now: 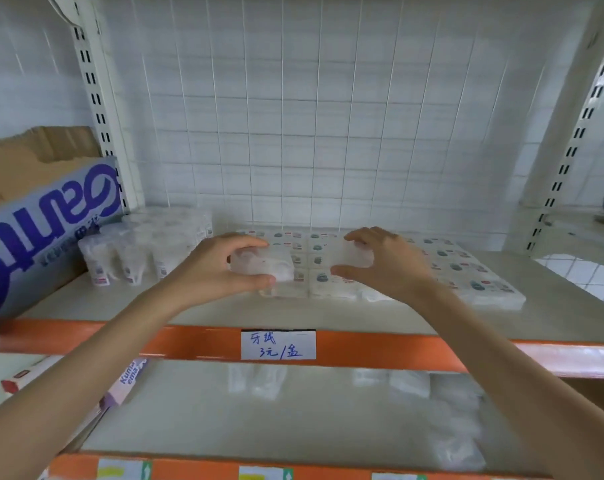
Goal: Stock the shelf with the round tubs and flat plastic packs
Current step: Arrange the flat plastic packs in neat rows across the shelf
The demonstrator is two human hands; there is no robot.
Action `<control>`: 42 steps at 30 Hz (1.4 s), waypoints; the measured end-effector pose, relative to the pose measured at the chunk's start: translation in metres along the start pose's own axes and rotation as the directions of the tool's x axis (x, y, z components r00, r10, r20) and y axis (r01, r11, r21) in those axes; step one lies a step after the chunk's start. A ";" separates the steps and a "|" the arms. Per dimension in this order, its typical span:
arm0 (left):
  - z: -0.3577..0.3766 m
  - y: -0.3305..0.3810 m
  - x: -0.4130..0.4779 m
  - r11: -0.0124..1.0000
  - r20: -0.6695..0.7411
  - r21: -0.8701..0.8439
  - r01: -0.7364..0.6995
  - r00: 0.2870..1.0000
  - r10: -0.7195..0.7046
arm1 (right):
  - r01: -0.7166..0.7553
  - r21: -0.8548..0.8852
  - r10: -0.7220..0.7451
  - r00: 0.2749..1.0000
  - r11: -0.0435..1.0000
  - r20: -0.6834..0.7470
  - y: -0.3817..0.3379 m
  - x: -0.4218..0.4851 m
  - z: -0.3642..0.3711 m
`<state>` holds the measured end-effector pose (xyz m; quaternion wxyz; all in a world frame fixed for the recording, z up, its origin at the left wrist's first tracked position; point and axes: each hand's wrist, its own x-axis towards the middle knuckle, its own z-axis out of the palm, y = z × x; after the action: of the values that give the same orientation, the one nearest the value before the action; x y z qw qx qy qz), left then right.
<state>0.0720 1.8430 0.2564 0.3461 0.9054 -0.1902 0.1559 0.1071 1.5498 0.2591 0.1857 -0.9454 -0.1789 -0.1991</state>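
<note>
Fingers [245, 241] of left hand [207, 268] and right hand [383, 261] clamp seemingly clear flat packs [259, 265].

Purple-lettered carton [51, 216], handwritten price tag [278, 344]

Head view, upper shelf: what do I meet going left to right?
Blue-lettered cardboard box → round tubs → left hand gripping a clear pack → right hand gripping a second pack → slotted upright. The laid-out flat packs run under both hands, so omitted.
</note>
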 end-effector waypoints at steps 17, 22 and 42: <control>0.004 -0.057 0.052 0.994 0.092 -0.106 0.024 0.996 -0.014 | -0.198 -0.047 0.198 0.980 0.979 -0.004 -0.006 0.021 0.038; 0.003 -0.062 0.049 0.984 0.013 -0.175 -0.033 0.999 0.036 | -0.073 0.173 0.109 0.971 0.982 -0.214 -0.026 0.029 0.036; 0.012 -0.058 0.040 0.977 -0.088 -0.095 -0.191 0.979 0.183 | -0.199 0.814 0.216 0.972 0.546 0.092 -0.083 0.036 0.073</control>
<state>0.1355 1.8650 0.2320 0.3835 0.8576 -0.2685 0.2132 0.1266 1.6622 0.2366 0.6249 -0.7647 -0.1358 -0.0795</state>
